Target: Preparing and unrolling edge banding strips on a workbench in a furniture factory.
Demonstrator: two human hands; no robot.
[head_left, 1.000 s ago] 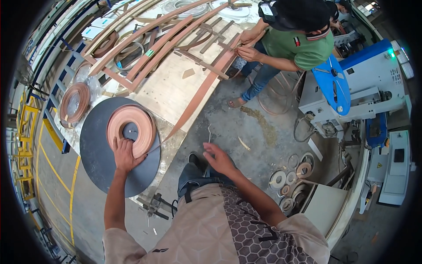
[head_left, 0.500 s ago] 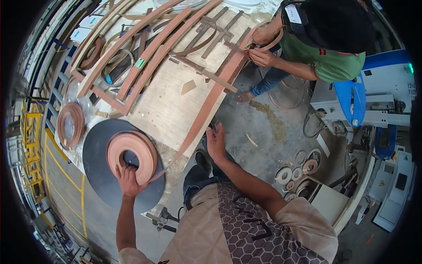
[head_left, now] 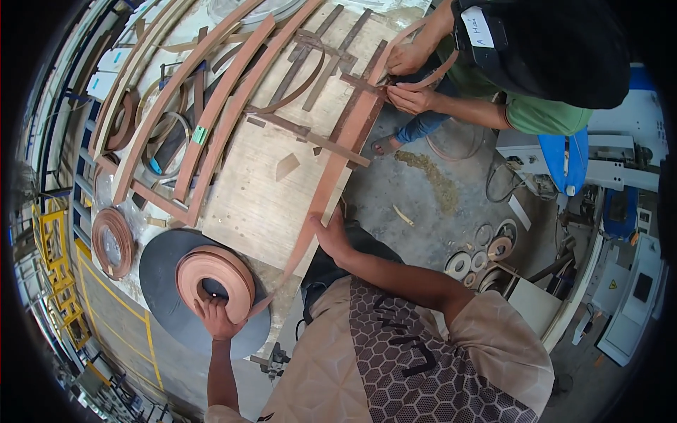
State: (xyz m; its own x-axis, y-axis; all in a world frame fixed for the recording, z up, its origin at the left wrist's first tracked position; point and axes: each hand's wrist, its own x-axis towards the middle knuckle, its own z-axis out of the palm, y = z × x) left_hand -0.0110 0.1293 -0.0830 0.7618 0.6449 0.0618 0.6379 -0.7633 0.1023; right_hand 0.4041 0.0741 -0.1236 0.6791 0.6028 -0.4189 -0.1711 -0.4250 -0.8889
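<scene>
A thick roll of brown edge-banding (head_left: 236, 271) lies on a dark round board (head_left: 166, 282) at the table's near left corner. My left hand (head_left: 220, 321) grips the roll's near side, fingers over the inner rim at its hole. From the roll a brown strip (head_left: 331, 180) runs diagonally up the table's right edge toward a co-worker. On this strip, near the table's front corner, rests my right hand (head_left: 333, 238), its thumb on the face and its fingers partly hidden at the edge. The co-worker's hands (head_left: 412, 88) hold a curved band at the strip's far end.
Long curved wooden pieces (head_left: 233, 109) lie across the table's left half. A smaller brown coil (head_left: 113, 242) sits at the left edge. Several rolls (head_left: 458, 266) lie on the floor at right, near a machine with a blue part (head_left: 564, 162).
My right hand has come from open beside the table onto the strip. My left hand remains on the roll. The view has shifted, and the co-worker leans further in.
</scene>
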